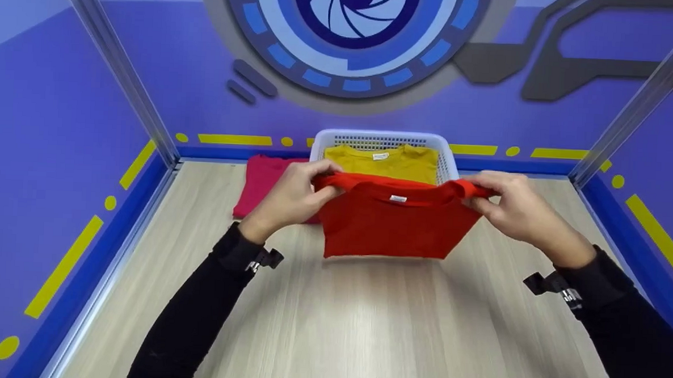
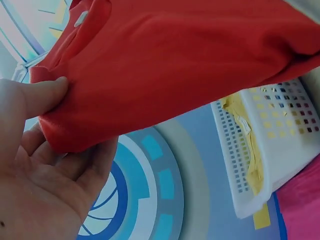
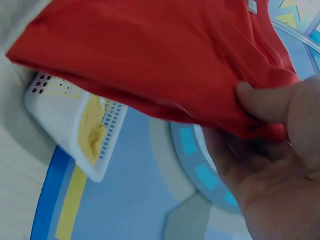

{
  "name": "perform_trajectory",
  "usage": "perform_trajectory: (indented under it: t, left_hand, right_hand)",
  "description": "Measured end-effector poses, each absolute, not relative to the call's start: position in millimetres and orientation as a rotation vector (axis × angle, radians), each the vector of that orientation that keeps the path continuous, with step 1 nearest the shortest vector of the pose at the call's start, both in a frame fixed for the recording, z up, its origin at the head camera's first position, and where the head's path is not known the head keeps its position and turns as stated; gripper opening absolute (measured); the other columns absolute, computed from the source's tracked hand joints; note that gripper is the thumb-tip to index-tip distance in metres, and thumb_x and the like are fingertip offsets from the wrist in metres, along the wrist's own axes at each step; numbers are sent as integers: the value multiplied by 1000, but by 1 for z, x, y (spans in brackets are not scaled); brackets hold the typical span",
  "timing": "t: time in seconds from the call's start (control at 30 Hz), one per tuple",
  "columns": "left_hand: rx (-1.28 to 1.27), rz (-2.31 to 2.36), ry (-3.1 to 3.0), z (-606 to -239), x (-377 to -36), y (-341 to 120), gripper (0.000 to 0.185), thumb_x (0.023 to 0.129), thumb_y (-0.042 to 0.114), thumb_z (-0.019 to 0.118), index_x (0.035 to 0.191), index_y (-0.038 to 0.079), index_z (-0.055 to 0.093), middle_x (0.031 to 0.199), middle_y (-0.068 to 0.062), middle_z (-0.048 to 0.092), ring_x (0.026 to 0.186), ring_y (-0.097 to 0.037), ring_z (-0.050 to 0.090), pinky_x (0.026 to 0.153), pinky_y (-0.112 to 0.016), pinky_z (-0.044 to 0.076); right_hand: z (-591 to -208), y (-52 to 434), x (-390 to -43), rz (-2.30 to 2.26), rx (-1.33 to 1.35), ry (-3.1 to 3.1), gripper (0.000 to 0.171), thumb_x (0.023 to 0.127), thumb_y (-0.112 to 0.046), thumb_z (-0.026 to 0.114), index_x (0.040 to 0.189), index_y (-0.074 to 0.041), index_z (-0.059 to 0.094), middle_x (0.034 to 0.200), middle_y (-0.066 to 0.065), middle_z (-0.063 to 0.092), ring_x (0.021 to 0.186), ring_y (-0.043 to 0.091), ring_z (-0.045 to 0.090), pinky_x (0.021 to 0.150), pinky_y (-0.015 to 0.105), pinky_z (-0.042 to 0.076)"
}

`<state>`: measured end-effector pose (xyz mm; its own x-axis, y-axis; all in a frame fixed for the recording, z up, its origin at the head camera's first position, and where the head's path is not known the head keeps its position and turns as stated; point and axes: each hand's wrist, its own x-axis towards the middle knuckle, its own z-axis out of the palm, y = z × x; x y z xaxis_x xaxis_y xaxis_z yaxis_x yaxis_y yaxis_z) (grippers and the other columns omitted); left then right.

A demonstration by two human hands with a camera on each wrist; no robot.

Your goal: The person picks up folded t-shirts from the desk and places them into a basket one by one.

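Head view: both hands hold a folded red shirt up over the table, just in front of the basket. Left hand pinches the shirt's left top corner, right hand the right top corner; fingers on both curl round the fabric. Collar label faces the camera. Shirt hangs down, its lower edge near or on the table, can't tell which. A yellow shirt lies in the basket. A pink shirt lies folded on the table, left of the basket, partly behind the left hand.

Left wrist view: left hand grips the red shirt corner, thumb on one side, fingers wrapped under. Basket beyond, yellow shirt showing through its mesh. Pink shirt at bottom right.

Right wrist view: right hand holds the red shirt corner, thumb pressed on the fabric, fingers curled beneath. Basket with yellow shirt below the hanging cloth.
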<state>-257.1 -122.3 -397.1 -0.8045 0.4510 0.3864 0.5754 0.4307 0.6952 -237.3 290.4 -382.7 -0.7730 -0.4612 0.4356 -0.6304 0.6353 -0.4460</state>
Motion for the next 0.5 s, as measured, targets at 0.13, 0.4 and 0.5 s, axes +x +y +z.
perform_trajectory:
  t: [0.13, 0.4, 0.5]
  left_hand:
    - [-914, -1284, -2587, -399, -258, -127, 11, 102, 17, 81, 113, 13, 82, 99, 0, 79, 78, -14, 61, 72, -30, 50]
    - [-930, -1242, -2647, -406, -260, -132, 12, 102, 22, 82, 111, 14, 84, 97, 0, 80, 82, -15, 66, 75, -29, 54]
    - [-943, -1226, -2638, -401, -262, -134, 11, 102, 19, 81, 112, 13, 83, 100, 0, 80, 85, -15, 67, 78, -32, 56]
  right_hand:
    - [-384, 289, -236, 853, 920, -2681, 21, 95, 3, 81, 109, -13, 84, 99, 2, 80, 90, 11, 71, 80, 13, 57]
    - [-388, 289, -238, 778, 843, -2804, 18, 99, -3, 79, 116, -7, 83, 103, 6, 84, 91, 20, 77, 78, 23, 61]
    - [-382, 287, -242, 750, 906, -2725, 22, 94, 3, 82, 114, -7, 84, 103, 5, 84, 90, 19, 76, 78, 21, 61]
